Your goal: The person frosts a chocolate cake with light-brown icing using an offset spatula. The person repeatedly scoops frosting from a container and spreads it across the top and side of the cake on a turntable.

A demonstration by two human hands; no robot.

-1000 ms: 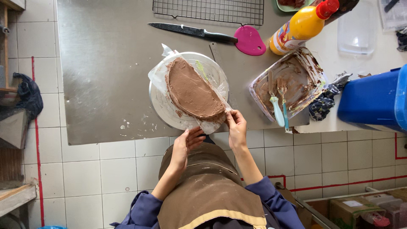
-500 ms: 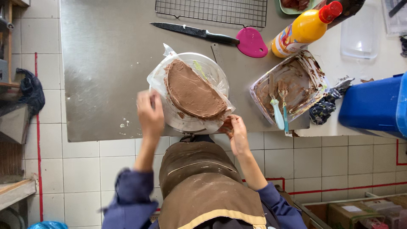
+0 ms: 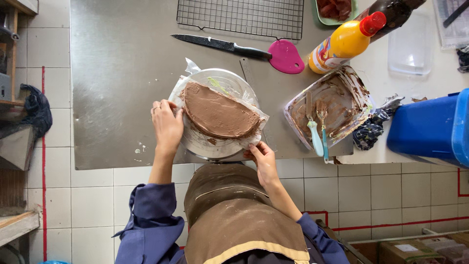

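Standing near the far right of the steel counter (image 3: 112, 88), a yellow squeeze bottle (image 3: 342, 45) with a red cap and a printed label leans beside a pink scraper (image 3: 286, 56). A clear tub (image 3: 328, 106) smeared with chocolate holds two pale-handled utensils. At the counter's near edge sits a glass plate (image 3: 210, 142) bearing a half-round chocolate cake (image 3: 218, 111) on plastic film. The left hand (image 3: 167, 125) lies flat on the rim, fingers together; the right hand (image 3: 262, 157) pinches the film's corner.
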